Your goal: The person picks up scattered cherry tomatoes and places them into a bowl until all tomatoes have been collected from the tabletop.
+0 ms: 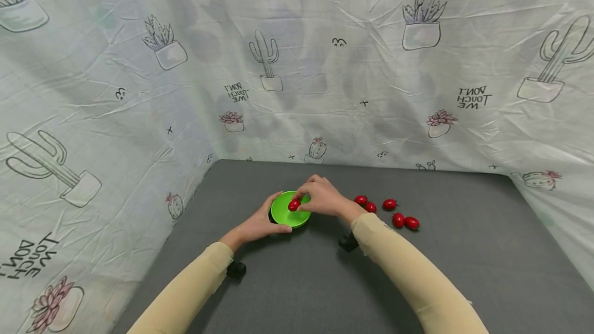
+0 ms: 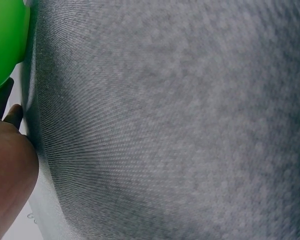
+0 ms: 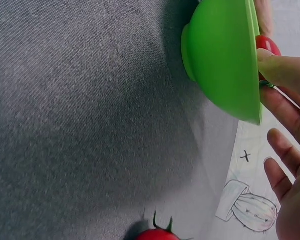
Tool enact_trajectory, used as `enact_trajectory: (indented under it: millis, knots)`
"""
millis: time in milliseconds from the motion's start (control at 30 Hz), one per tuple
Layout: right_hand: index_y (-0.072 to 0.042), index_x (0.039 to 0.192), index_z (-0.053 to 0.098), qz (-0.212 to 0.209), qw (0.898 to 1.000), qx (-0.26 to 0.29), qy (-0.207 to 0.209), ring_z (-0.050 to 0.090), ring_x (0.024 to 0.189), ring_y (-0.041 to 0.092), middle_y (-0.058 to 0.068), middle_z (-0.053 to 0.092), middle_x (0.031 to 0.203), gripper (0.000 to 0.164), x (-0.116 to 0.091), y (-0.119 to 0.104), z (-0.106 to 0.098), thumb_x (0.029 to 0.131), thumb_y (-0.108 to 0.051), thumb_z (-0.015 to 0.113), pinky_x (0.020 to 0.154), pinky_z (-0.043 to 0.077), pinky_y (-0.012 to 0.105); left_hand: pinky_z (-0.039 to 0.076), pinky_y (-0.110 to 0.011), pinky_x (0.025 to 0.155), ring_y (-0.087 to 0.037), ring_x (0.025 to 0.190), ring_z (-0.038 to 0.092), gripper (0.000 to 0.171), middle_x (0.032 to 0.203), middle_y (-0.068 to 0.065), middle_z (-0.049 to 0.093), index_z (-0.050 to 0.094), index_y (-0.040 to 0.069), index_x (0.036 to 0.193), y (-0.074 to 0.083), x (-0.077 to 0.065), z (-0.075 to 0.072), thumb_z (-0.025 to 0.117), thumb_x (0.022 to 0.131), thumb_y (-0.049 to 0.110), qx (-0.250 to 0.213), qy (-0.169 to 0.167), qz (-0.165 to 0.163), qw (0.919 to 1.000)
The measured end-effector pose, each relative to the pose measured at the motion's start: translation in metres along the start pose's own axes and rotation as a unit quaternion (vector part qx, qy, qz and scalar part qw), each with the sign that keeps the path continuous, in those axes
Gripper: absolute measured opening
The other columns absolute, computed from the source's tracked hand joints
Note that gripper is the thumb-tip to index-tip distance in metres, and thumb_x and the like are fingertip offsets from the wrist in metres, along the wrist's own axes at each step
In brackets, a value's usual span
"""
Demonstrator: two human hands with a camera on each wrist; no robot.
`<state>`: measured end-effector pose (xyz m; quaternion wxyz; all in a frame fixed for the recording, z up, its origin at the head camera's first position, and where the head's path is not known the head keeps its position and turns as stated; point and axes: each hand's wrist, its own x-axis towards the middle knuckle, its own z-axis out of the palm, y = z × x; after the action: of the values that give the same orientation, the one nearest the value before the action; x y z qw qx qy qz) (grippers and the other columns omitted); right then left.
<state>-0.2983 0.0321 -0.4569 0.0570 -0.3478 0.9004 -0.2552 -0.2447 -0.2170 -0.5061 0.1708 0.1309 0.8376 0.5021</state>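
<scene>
A bright green bowl [image 1: 282,216] stands on the dark grey table. My left hand [image 1: 259,224] holds it from the left, its thumb along the near side and its fingers round the far side. Over the bowl's opening, my right hand [image 1: 324,197] pinches a red cherry tomato [image 1: 294,205] between thumb and fingers. The right wrist view shows this tomato [image 3: 268,45] at the rim of the bowl [image 3: 220,55], its green stem end below. In the left wrist view only part of the left hand [image 2: 10,165] and a strip of the bowl [image 2: 6,40] appear.
Several more cherry tomatoes [image 1: 390,204] lie on the table [image 1: 297,282] right of the bowl, partly behind the right forearm. One tomato [image 3: 156,235] shows at the bottom of the right wrist view. A white cactus-print curtain [image 1: 297,66] hangs behind the table and at its sides.
</scene>
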Motion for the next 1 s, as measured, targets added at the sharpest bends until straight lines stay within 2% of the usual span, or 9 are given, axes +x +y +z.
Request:
enact_trajectory:
  millis: [267,433,667,1000]
  knots:
    - [-0.033,0.114,0.078,-0.012,0.999,-0.044,-0.016,0.044,0.107,0.013,-0.023,0.069,0.099,0.026,0.006,-0.001,0.007,0.089,-0.037,0.082,0.094,0.035,0.04,0.034,-0.051,0.112,-0.024,0.141,0.035,0.109,0.164,-0.005,0.024,0.01,0.027,0.164,-0.001,0.0,0.0,0.085,0.086,0.039,0.004,-0.001,-0.001,1.0]
    - [-0.032,0.121,0.076,-0.013,0.998,-0.057,-0.017,0.044,0.107,0.014,-0.019,0.07,0.104,0.033,0.005,0.0,0.007,0.089,-0.037,0.082,0.094,0.036,0.04,0.035,-0.05,0.111,-0.023,0.14,0.038,0.107,0.163,-0.006,0.024,0.01,0.026,0.164,-0.001,0.0,0.001,0.084,0.087,0.036,0.002,-0.003,0.004,1.0]
    - [-0.028,0.123,0.076,-0.018,0.999,-0.05,0.006,0.045,0.112,0.018,-0.011,0.07,0.117,0.036,0.0,0.001,0.003,0.088,-0.037,0.082,0.095,0.037,0.042,0.037,-0.049,0.109,-0.023,0.133,0.043,0.107,0.157,-0.006,0.033,0.012,0.026,0.164,-0.001,0.0,0.0,0.085,0.086,0.036,-0.005,-0.004,0.003,1.0]
    - [-0.026,0.123,0.076,-0.025,0.999,-0.01,0.026,0.045,0.118,0.02,-0.01,0.07,0.12,0.035,-0.009,0.002,-0.002,0.089,-0.034,0.081,0.1,0.037,0.046,0.036,-0.051,0.11,-0.024,0.135,0.041,0.109,0.16,-0.007,0.03,0.012,0.025,0.164,-0.001,-0.001,-0.001,0.086,0.085,0.038,0.001,-0.002,0.001,1.0]
